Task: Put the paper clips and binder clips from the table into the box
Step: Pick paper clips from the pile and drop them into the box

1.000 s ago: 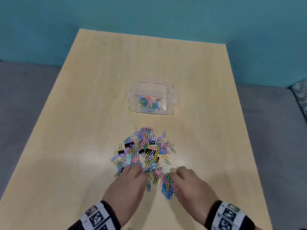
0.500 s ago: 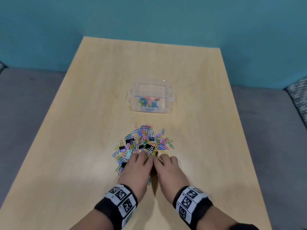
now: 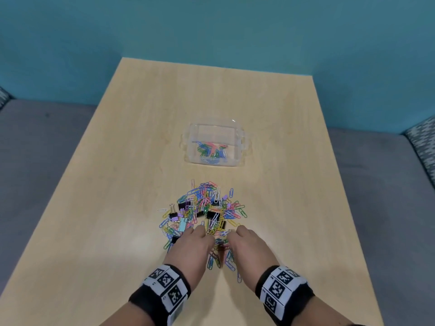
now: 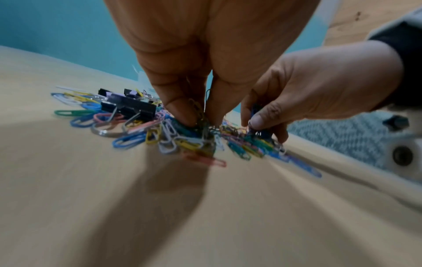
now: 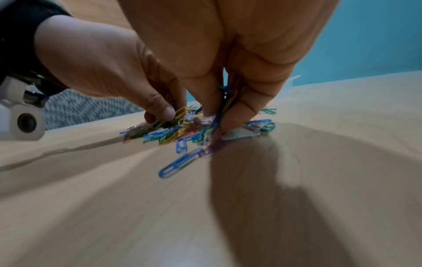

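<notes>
paper clips (image 3: 207,208) pinched by both hands' fingers (image 4: 180,108)

A plain staged room, likely a recording setup more than a lived-in office. A pale wood-grain desk (image 3: 141,161) stands against a bare teal wall (image 3: 211,31) on grey carpet (image 3: 35,149), with coded marker wristbands (image 3: 168,285) worn.

You face a teal wall (image 3: 211,31) at twelve o'clock; grey floor (image 3: 47,149) flanks the light wooden table (image 3: 141,114) (patterned fabric (image 3: 423,137) at three o'clock).
</notes>
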The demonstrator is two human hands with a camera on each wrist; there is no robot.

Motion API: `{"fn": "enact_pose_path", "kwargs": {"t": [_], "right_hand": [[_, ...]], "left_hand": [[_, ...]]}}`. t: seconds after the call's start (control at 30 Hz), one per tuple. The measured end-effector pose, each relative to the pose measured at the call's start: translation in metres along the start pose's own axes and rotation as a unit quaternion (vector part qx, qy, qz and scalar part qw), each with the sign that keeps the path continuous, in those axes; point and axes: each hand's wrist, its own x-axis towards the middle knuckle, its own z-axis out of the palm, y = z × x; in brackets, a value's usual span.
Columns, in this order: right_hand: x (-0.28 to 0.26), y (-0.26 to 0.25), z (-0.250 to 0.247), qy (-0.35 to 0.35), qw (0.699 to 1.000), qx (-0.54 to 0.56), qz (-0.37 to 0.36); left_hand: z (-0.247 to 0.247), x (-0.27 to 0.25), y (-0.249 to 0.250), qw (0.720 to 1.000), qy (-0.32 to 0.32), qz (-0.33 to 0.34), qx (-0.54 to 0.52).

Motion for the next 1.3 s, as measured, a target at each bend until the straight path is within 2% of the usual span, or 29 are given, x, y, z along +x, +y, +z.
{"fn": "enact_pose_path", "kwargs": {"t": [0.07,0.17,0.27,0.33,0.37,0.43,0.47,0.5,0.6,0.63,0.7,0.73,0.83,0.93,1.03,1.1,1.13,1.17,1.23,1.27,1.3], "right_hand": [[0.003,0.003,0.000,-0.006,1.000,0.003,0.002],[0.008,0.008,-0.007,-0.016,0.999,0.031,0.025],[0.011,0.010,-0.023,-0.037,0.989,0.131,0.055],[0.016,0.012,-0.038,-0.061,0.962,0.254,0.081],[0.020,0.013,-0.047,-0.075,0.938,0.324,0.094],[0.036,0.020,-0.065,-0.091,0.894,0.426,0.107],[0.046,0.023,-0.075,-0.083,0.879,0.458,0.108],[0.059,0.026,-0.086,-0.067,0.869,0.478,0.110],[0.105,0.037,-0.113,0.007,0.839,0.528,0.132],[0.121,0.039,-0.120,0.030,0.832,0.535,0.143],[0.150,0.039,-0.131,0.070,0.830,0.528,0.165],[0.163,0.039,-0.134,0.086,0.832,0.521,0.174],[0.190,0.037,-0.139,0.118,0.855,0.468,0.191],[0.199,0.030,-0.144,0.117,0.889,0.401,0.188],[0.191,0.029,-0.147,0.090,0.892,0.407,0.173],[0.172,0.031,-0.148,0.089,0.909,0.377,0.152],[0.158,0.033,-0.146,0.094,0.922,0.349,0.138],[0.139,0.034,-0.143,0.100,0.937,0.313,0.122],[0.095,0.035,-0.125,0.091,0.971,0.206,0.077],[0.072,0.034,-0.111,0.078,0.986,0.139,0.044],[0.051,0.034,-0.095,0.057,0.996,0.069,0.004]], "left_hand": [[0.002,0.003,-0.006,1.000,0.024,0.000,-0.010],[-0.010,0.006,-0.005,0.996,0.021,-0.036,-0.078],[-0.026,0.009,-0.009,0.986,0.006,-0.060,-0.154],[-0.044,0.014,-0.012,0.969,-0.012,-0.073,-0.236],[-0.053,0.018,-0.014,0.948,-0.020,-0.089,-0.305],[-0.071,0.031,-0.020,0.876,-0.039,-0.126,-0.463],[-0.081,0.040,-0.024,0.843,-0.041,-0.135,-0.519],[-0.091,0.051,-0.031,0.822,-0.032,-0.139,-0.552],[-0.113,0.090,-0.049,0.792,0.019,-0.165,-0.587],[-0.119,0.104,-0.053,0.774,0.036,-0.182,-0.606],[-0.129,0.130,-0.058,0.743,0.069,-0.206,-0.633],[-0.134,0.141,-0.059,0.739,0.086,-0.213,-0.634],[-0.139,0.168,-0.064,0.748,0.133,-0.225,-0.610],[-0.138,0.180,-0.067,0.769,0.145,-0.226,-0.580],[-0.136,0.174,-0.068,0.774,0.149,-0.211,-0.578],[-0.132,0.159,-0.071,0.772,0.160,-0.207,-0.579],[-0.129,0.147,-0.072,0.781,0.165,-0.204,-0.567],[-0.124,0.133,-0.072,0.802,0.169,-0.199,-0.538],[-0.108,0.095,-0.067,0.882,0.156,-0.172,-0.410],[-0.096,0.073,-0.061,0.924,0.142,-0.144,-0.325],[-0.082,0.051,-0.053,0.954,0.133,-0.099,-0.249]]}}
